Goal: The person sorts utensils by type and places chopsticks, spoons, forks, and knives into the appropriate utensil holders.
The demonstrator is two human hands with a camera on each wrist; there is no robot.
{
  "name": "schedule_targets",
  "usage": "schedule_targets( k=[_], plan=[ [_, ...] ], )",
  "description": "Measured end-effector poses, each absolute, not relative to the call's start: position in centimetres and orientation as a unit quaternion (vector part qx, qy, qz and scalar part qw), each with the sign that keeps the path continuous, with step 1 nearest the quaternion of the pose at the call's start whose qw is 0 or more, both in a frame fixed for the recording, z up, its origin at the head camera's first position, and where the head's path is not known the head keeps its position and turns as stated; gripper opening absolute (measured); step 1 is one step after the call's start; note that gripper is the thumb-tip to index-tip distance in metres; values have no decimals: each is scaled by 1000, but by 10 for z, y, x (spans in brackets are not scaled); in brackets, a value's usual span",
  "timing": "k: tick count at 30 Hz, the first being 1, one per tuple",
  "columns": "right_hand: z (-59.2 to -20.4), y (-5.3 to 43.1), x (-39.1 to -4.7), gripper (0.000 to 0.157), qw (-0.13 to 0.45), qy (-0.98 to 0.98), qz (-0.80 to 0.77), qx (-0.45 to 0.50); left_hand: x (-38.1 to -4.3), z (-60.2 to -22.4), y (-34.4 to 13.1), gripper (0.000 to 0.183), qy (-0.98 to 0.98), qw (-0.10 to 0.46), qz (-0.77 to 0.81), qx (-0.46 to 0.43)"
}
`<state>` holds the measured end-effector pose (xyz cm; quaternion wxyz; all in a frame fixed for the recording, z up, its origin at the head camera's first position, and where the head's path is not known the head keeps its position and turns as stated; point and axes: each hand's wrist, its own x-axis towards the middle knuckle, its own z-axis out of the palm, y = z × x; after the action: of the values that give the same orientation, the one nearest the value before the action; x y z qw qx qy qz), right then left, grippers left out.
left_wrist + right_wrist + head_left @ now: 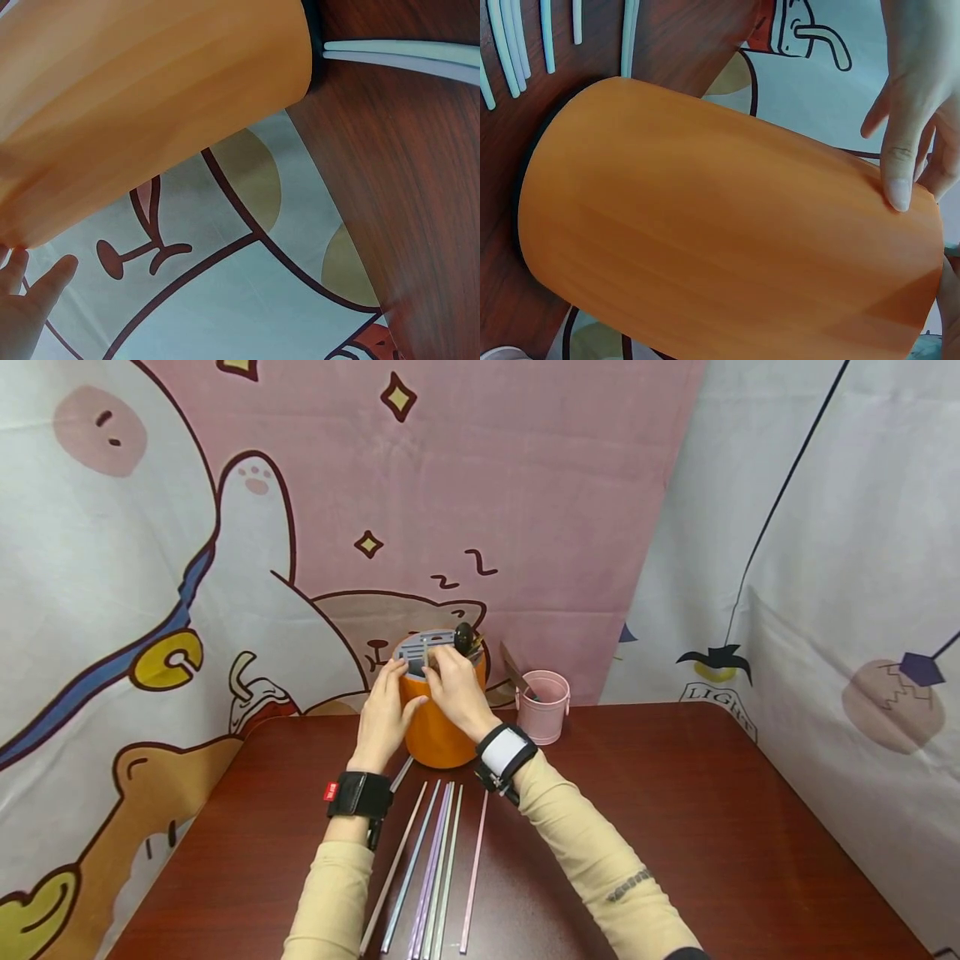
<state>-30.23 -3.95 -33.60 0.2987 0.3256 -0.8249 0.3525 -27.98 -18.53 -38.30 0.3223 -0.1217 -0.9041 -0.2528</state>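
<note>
An orange utensil holder [438,735] with a grey slotted top stands at the far middle of the table. My left hand [381,706] is at its upper left rim, fingertips touching it. In the right wrist view, one straight finger [900,176] of that hand lies against the orange side. My right hand [459,687] reaches over the top with bent fingers. At its fingertips is a narrow pale thing [425,648], which it seems to pinch; the hand hides most of it. A black rounded utensil [464,636] sticks up at the holder's back right.
Several pastel chopsticks [423,893] lie lengthwise in front of the holder, with a pink one [474,872] set apart to the right. A pink bucket [545,714] holding a brown flat utensil [514,670] stands right of the holder. Printed cloth [525,485] hangs behind the table.
</note>
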Motion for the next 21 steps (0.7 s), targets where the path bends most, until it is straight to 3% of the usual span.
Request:
schedule_targets(
  k=[21],
  plan=[
    [-332, -47, -301, 11, 273, -865, 318, 277, -280, -383, -186, 61, -902, 330, -249, -125]
  ],
)
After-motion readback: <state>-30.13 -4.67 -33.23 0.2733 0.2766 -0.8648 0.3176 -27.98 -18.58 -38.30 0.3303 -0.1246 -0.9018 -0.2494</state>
